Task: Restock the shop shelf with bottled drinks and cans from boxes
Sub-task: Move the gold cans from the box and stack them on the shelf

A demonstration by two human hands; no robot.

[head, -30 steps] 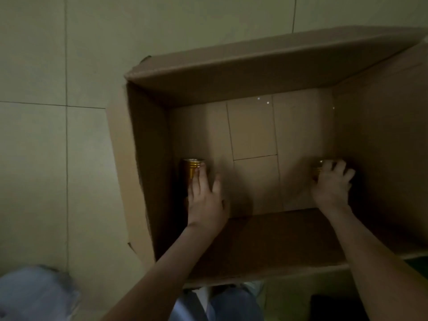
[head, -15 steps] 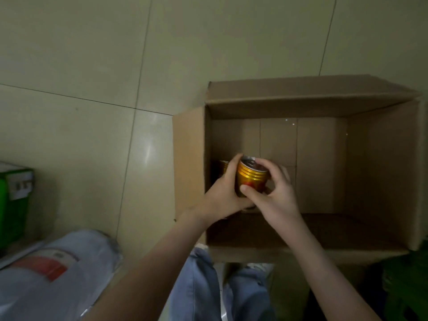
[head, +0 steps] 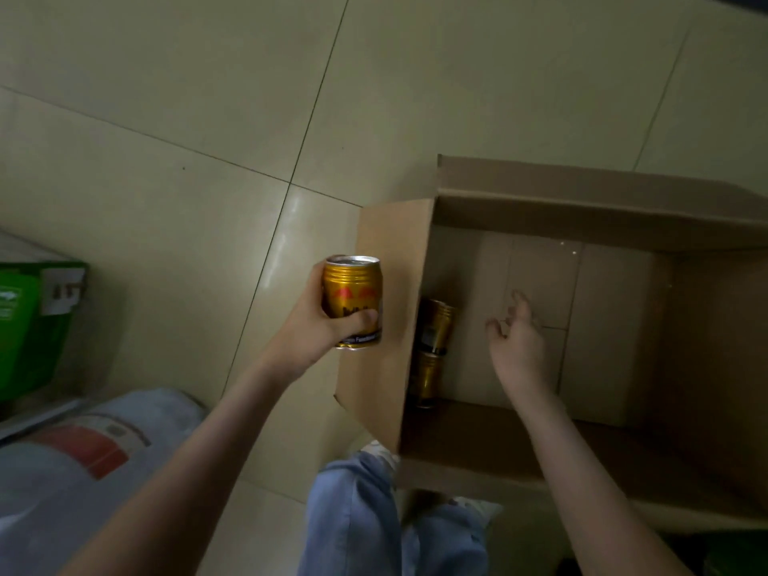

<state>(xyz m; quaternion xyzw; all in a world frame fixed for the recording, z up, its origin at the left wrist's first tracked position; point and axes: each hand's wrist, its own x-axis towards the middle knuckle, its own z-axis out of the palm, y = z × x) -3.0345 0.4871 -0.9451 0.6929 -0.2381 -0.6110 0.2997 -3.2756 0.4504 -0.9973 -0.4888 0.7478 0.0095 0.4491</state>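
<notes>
Cardboard box [head: 399, 251] open on top, interior free from centre to its 3 o'clock wall. Two gold cans [head: 435, 326] hug its 9 o'clock wall inside. Outside: green crate [head: 25, 326] at 9, wrapped pack [head: 83, 459] at 7-8. Tile floor [head: 208, 118] open 10 to 12.

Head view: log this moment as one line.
left hand: grips can, outside box | right hand: open, over box interior, holds nothing | box: two cans at its left wall

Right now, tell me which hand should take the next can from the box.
Right. The right hand is empty and open inside the box, near the gold cans; the left hand grips another can outside it.
</notes>
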